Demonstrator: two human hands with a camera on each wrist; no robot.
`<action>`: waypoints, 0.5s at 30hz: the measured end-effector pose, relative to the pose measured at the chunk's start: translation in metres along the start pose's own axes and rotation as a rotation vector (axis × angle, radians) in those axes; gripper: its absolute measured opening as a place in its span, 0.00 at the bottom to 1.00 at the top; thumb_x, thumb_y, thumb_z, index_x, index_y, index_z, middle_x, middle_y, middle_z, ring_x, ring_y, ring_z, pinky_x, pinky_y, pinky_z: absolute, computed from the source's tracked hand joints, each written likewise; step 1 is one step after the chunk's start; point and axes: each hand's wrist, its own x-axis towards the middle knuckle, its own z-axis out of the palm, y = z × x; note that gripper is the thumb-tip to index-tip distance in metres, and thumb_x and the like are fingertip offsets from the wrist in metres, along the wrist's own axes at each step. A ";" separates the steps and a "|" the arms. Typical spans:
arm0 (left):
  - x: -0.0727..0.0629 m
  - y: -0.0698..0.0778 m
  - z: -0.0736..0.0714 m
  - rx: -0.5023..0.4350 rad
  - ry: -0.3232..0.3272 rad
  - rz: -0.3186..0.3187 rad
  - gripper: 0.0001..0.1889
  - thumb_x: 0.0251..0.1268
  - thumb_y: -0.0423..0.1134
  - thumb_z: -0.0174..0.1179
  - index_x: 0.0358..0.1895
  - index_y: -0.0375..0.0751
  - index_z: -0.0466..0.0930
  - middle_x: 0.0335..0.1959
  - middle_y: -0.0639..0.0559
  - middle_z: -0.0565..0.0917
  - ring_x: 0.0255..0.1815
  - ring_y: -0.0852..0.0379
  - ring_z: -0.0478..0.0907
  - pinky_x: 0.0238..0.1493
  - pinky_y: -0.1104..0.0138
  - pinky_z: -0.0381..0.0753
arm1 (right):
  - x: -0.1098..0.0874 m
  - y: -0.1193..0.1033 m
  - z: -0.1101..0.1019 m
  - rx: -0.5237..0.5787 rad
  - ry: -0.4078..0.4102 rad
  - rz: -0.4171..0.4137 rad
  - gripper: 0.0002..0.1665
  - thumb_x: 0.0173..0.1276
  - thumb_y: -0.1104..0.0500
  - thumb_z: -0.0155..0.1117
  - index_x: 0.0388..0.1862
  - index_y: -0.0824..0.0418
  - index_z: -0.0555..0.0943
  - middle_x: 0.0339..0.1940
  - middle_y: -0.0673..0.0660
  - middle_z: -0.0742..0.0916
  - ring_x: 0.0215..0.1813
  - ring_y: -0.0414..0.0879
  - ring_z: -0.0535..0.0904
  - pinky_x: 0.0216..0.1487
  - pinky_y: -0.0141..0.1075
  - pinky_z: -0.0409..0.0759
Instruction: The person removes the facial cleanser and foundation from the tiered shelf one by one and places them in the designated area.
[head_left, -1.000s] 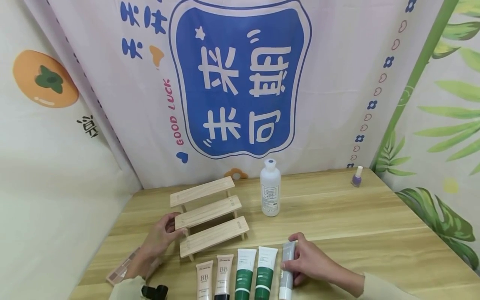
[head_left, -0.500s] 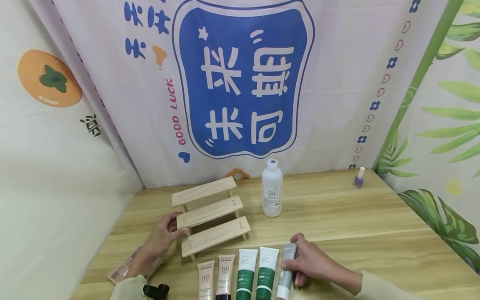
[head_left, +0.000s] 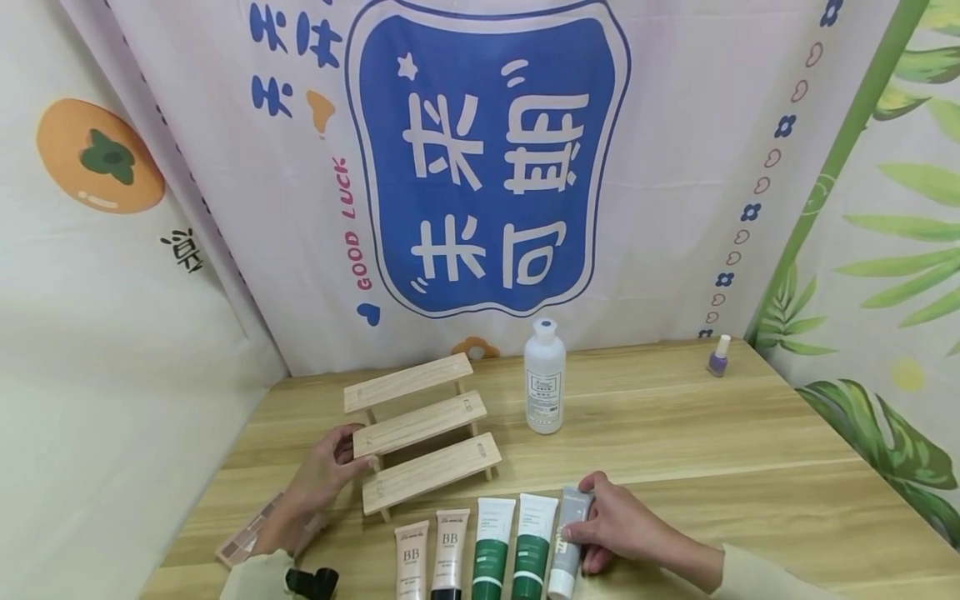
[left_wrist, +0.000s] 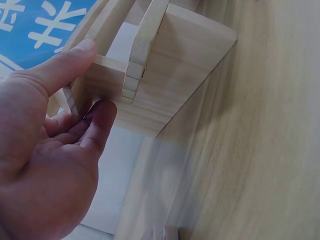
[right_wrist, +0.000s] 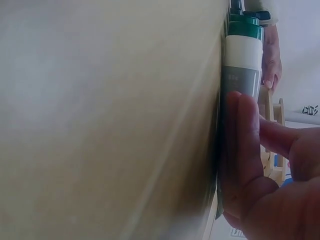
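My left hand (head_left: 324, 471) grips the left end of a three-tier wooden display rack (head_left: 420, 425), thumb above and fingers beneath in the left wrist view. At the right end of a row of tubes, my right hand (head_left: 618, 525) holds a grey squeeze tube (head_left: 567, 533) between thumb and fingers. Its white cap (right_wrist: 243, 51) points toward the near edge, and its printed face partly shows. Beside it lie two green-and-white tubes (head_left: 531, 546), then two beige BB cream tubes (head_left: 450, 550). The fingers cover part of the grey tube.
Behind the row stands a white bottle (head_left: 545, 379) with a label. A purple nail polish bottle (head_left: 717, 357) is at the far right corner. An eyeshadow-like palette (head_left: 243, 537) lies under the left forearm. Printed cloth (head_left: 660, 167) hangs behind the table.
The grey tube has been turned so more of its printing shows, and its cap end has swung left toward the green-and-white tubes. The left hand and rack keep their places.
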 end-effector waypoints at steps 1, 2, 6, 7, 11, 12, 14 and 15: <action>0.000 0.001 0.000 0.000 -0.001 -0.004 0.31 0.64 0.35 0.66 0.66 0.25 0.63 0.60 0.30 0.73 0.61 0.36 0.74 0.52 0.72 0.79 | 0.000 0.000 0.000 0.001 -0.001 -0.001 0.45 0.58 0.59 0.75 0.60 0.80 0.57 0.25 0.62 0.82 0.17 0.51 0.82 0.19 0.44 0.84; 0.000 0.001 -0.001 0.001 -0.003 -0.006 0.32 0.64 0.35 0.66 0.66 0.25 0.62 0.60 0.30 0.73 0.61 0.36 0.74 0.52 0.72 0.79 | 0.000 0.000 0.000 0.001 -0.002 -0.002 0.45 0.58 0.59 0.75 0.60 0.80 0.57 0.25 0.62 0.82 0.17 0.51 0.82 0.19 0.44 0.84; 0.000 0.002 -0.001 0.003 -0.002 -0.005 0.32 0.64 0.35 0.66 0.66 0.25 0.62 0.60 0.30 0.73 0.61 0.36 0.74 0.52 0.72 0.79 | 0.000 -0.001 0.000 0.004 -0.004 -0.003 0.45 0.58 0.59 0.75 0.60 0.80 0.57 0.26 0.62 0.83 0.17 0.50 0.82 0.19 0.44 0.84; -0.001 0.002 -0.001 0.005 -0.003 -0.004 0.32 0.64 0.35 0.66 0.66 0.26 0.62 0.60 0.30 0.73 0.61 0.36 0.74 0.52 0.72 0.80 | 0.000 -0.001 0.000 0.007 -0.004 -0.003 0.45 0.58 0.59 0.75 0.60 0.80 0.57 0.26 0.62 0.82 0.17 0.50 0.82 0.19 0.44 0.84; -0.001 0.002 -0.002 0.008 -0.009 0.002 0.31 0.64 0.35 0.66 0.66 0.25 0.63 0.59 0.30 0.73 0.61 0.36 0.74 0.51 0.71 0.80 | -0.001 0.000 0.000 0.020 -0.002 0.004 0.45 0.59 0.59 0.75 0.60 0.79 0.57 0.26 0.62 0.82 0.17 0.51 0.82 0.19 0.44 0.84; -0.001 0.002 -0.002 0.007 -0.011 0.002 0.31 0.64 0.35 0.66 0.66 0.25 0.63 0.59 0.29 0.74 0.60 0.36 0.74 0.51 0.71 0.80 | -0.001 0.000 0.000 0.020 -0.002 0.006 0.45 0.59 0.59 0.75 0.60 0.79 0.57 0.26 0.62 0.82 0.17 0.51 0.82 0.19 0.44 0.84; -0.001 0.002 -0.002 0.000 -0.017 0.002 0.32 0.64 0.35 0.66 0.66 0.25 0.63 0.59 0.29 0.74 0.60 0.36 0.75 0.52 0.71 0.80 | -0.002 0.000 -0.001 0.018 -0.004 0.008 0.45 0.59 0.58 0.75 0.61 0.78 0.57 0.26 0.62 0.82 0.17 0.51 0.82 0.19 0.44 0.84; 0.000 0.002 -0.002 -0.002 -0.020 0.002 0.32 0.64 0.35 0.66 0.66 0.25 0.62 0.59 0.29 0.73 0.60 0.36 0.75 0.52 0.71 0.80 | -0.002 0.000 -0.001 0.016 -0.005 0.010 0.45 0.59 0.58 0.75 0.61 0.78 0.57 0.26 0.62 0.82 0.17 0.51 0.82 0.19 0.44 0.84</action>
